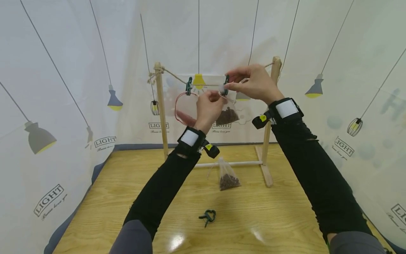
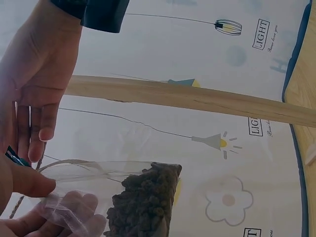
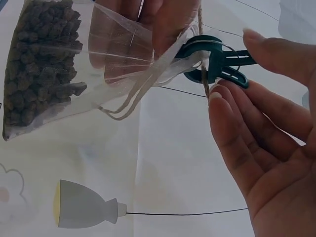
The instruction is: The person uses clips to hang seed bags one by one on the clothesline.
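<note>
My right hand point(image 1: 258, 84) pinches the handles of a dark green spring clip point(image 3: 205, 57) between thumb and fingers. The clip sits over a twine line point(image 1: 172, 74) and the gathered top of a sheer drawstring bag point(image 1: 228, 115). Dark brown pellets point(image 3: 42, 59) fill the bag's lower end. Just below the line, my left hand point(image 1: 210, 108) holds that bag near its neck, thumb on one side and fingers seen through the mesh. Farther left, another green clip point(image 1: 189, 86) grips the line over a red-corded bag point(image 1: 185, 118), partly hidden by my left hand.
The line is tied between two wooden posts point(image 1: 162, 116) of a frame with a pale lower bar point(image 1: 244, 163). Another pellet-filled bag point(image 1: 229, 180) stands on the wooden table point(image 1: 253, 208) near that bar. Closer to me lies a loose green clip point(image 1: 207, 217).
</note>
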Demonstrator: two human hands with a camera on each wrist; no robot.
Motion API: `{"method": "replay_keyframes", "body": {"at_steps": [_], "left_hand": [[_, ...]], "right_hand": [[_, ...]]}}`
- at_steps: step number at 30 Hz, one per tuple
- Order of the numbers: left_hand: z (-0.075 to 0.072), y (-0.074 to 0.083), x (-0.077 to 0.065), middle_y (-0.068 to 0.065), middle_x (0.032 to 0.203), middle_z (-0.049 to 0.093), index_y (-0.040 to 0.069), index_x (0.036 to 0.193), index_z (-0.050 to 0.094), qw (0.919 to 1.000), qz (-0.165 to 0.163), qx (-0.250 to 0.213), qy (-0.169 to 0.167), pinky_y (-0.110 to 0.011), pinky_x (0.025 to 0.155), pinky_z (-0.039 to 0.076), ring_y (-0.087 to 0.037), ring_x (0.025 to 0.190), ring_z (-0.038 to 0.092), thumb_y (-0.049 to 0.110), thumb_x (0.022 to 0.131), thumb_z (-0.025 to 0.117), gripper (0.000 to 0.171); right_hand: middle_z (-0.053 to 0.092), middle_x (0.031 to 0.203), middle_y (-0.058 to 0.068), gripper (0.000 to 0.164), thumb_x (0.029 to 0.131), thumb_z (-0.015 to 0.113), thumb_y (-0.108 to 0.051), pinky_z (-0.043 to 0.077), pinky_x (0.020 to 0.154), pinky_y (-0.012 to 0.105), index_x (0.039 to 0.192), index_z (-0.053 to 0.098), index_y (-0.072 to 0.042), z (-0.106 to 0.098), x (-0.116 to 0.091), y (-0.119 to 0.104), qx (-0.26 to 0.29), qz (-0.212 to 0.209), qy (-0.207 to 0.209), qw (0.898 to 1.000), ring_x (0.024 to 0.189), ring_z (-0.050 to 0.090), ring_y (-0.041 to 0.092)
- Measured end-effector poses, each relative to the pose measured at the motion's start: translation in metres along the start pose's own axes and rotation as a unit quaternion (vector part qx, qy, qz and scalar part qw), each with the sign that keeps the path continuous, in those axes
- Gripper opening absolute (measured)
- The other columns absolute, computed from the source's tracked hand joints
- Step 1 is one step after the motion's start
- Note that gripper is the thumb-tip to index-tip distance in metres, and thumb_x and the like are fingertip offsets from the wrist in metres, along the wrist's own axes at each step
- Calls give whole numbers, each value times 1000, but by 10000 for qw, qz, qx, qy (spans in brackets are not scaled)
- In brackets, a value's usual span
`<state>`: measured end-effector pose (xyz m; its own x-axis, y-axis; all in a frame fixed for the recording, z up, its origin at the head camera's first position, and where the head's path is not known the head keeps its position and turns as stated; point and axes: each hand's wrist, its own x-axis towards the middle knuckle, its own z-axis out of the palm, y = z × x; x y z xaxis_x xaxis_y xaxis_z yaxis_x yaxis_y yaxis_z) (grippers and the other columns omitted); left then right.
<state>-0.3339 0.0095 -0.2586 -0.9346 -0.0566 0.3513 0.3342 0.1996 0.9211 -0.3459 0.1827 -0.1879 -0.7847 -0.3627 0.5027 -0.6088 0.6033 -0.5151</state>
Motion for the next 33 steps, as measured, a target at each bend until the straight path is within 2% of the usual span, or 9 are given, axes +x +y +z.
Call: {"method": "replay_keyframes", "body": {"at_steps": [3, 6, 10, 14, 17, 20, 25, 28, 33], "left_hand": [[0, -1, -1, -10, 109, 75, 6, 119, 69, 9999, -23, 124, -87, -24, 75, 56, -19, 95, 71, 19, 97, 71, 27], [0, -1, -3, -11, 115, 73, 5, 128, 65, 9997, -12, 166, -190, -29, 83, 59, -22, 101, 70, 21, 94, 73, 38], [-1, -2, -5, -11, 126, 70, 7, 138, 59, 9992, 10, 58, -406, -33, 94, 60, -23, 114, 69, 24, 93, 75, 50], [-1, -4, -6, -11, 136, 65, 12, 143, 55, 9984, 121, -56, -557, -38, 98, 59, -24, 123, 66, 29, 91, 76, 58], [-2, -6, -8, -12, 144, 60, 14, 148, 50, 9977, 286, -75, -612, -41, 105, 56, -27, 131, 60, 34, 91, 76, 66], [-4, -8, -11, -12, 155, 51, 17, 154, 44, 9961, 462, -103, -751, -45, 115, 48, -26, 142, 51, 38, 92, 75, 72], [-9, -10, -17, -11, 168, 33, 21, 163, 27, 9905, 594, -327, -1199, -44, 127, 33, -22, 154, 36, 37, 95, 73, 83], [-13, -13, -20, -8, 170, 28, 22, 165, 19, 9865, 661, -479, -1417, -41, 129, 29, -21, 156, 31, 35, 97, 71, 87], [-19, -18, -26, -1, 173, 19, 20, 166, 12, 9795, 862, -757, -1658, -41, 130, 26, -22, 158, 26, 28, 99, 69, 89]], "right_hand": [[75, 109, 12, 41, 93, 77, -32, 52, 85, 24, 129, 72, -13, 2, -2, 2, -30, -96, 15, 9999, 99, 66, 18], [74, 109, 13, 42, 94, 77, -28, 52, 85, 22, 131, 70, -11, 4, -5, 4, -68, -249, 58, 9997, 100, 66, 19], [74, 110, 13, 44, 93, 78, -24, 52, 80, 16, 134, 68, -10, 8, -10, 8, -37, -443, 197, 9988, 100, 68, 22], [74, 113, 14, 47, 92, 79, -19, 53, 77, 11, 136, 66, -8, 13, -16, 13, 11, -653, 326, 9973, 100, 70, 24], [73, 119, 15, 48, 92, 78, -16, 53, 77, 9, 138, 64, -7, 15, -21, 16, 65, -794, 363, 9962, 102, 71, 25], [70, 128, 15, 52, 93, 77, -16, 54, 79, 9, 142, 62, -11, 16, -26, 19, 200, -823, 393, 9956, 108, 69, 27], [61, 144, 7, 62, 90, 80, -15, 57, 88, 22, 147, 56, -17, 15, -36, 23, 549, -800, 579, 9936, 118, 64, 23], [59, 146, 4, 68, 89, 81, -13, 57, 94, 29, 150, 53, -20, 15, -43, 24, 667, -781, 775, 9917, 123, 60, 20], [55, 149, 10, 73, 87, 80, -3, 52, 103, 43, 153, 49, -13, 14, -56, 19, 678, -785, 1046, 9891, 133, 55, 28]]}}
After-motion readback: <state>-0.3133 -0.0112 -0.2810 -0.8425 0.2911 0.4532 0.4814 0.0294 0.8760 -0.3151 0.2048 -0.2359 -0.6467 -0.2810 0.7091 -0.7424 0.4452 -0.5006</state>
